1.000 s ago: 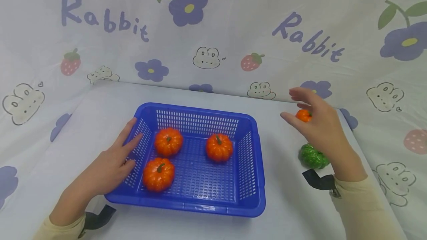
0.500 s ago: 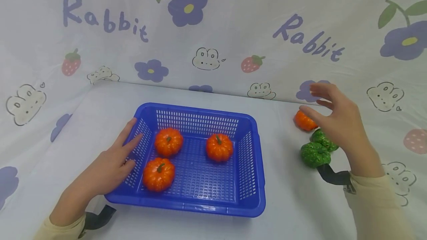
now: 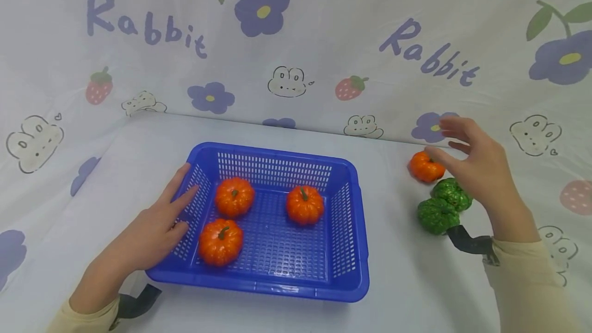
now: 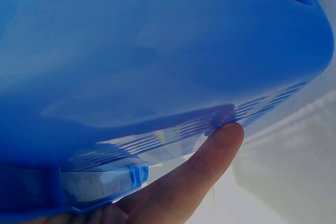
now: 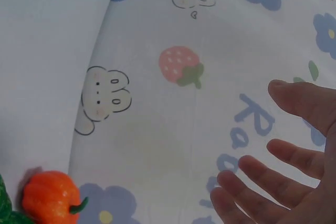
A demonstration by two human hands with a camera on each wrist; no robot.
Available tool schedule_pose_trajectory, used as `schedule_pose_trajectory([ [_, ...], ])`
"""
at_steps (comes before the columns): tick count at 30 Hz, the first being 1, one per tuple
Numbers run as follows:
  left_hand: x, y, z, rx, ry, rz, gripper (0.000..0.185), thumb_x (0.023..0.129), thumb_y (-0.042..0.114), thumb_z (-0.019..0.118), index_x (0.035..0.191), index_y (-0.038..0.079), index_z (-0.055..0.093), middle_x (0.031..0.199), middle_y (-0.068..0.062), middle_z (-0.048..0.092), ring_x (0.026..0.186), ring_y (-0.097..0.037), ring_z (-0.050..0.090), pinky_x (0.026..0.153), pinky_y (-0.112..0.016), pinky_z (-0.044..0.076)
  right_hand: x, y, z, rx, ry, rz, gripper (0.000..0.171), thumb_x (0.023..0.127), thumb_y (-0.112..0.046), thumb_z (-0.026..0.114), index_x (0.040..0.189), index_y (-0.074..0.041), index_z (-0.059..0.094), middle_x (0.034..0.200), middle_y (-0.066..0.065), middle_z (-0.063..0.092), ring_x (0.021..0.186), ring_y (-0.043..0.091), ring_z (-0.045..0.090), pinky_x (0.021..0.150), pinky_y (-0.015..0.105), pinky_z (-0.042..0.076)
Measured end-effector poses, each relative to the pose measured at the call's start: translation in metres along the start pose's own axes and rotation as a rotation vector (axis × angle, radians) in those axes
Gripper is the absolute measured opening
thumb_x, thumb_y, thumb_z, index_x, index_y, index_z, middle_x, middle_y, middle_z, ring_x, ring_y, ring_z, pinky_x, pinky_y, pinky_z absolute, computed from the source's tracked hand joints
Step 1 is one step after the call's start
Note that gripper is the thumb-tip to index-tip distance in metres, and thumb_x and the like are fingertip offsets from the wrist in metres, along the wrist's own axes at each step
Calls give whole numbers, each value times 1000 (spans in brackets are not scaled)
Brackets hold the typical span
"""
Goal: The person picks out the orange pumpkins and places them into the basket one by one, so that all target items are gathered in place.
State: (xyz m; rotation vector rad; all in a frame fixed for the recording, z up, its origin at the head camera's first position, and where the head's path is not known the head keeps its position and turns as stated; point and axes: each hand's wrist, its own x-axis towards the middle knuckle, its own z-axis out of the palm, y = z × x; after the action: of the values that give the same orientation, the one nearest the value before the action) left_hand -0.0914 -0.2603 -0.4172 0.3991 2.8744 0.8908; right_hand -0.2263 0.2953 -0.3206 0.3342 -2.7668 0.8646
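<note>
On the white surface (image 3: 287, 132) our right hand (image 3: 481, 168) hung with fingers spread and holding nothing, the small orange pumpkin (image 3: 425, 167) just to its left, far from our left hand (image 3: 154, 230).

We are wearing pale cream long sleeves on both arms, cuffs ending at the wrists. A black strap (image 3: 472, 244) is circling the right wrist, another black strap (image 3: 135, 304) the left. Both hands are bare.

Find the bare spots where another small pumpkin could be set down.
Free: the blue basket floor right of its three orange pumpkins, and the table between basket and green pumpkins. Crowded: under the right hand.
</note>
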Motion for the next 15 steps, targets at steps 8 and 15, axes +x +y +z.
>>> schedule_pose_trajectory([
  [8,0,1,0,-5,-1,-3,67,104,6,59,166,-3,36,182,-9,-12,144,-56,48,108,-65,48,2,4,-4,-27,-8,31,72,103,-37,76,163,-13,46,154,20,57,141,42,54,120,45,46],
  [15,-1,1,0,-5,0,-1,67,104,6,59,166,-3,36,182,-10,-12,145,-56,48,107,-65,49,6,11,-4,-35,-27,59,73,103,-34,76,164,-10,44,154,24,55,140,47,53,114,66,44],
])
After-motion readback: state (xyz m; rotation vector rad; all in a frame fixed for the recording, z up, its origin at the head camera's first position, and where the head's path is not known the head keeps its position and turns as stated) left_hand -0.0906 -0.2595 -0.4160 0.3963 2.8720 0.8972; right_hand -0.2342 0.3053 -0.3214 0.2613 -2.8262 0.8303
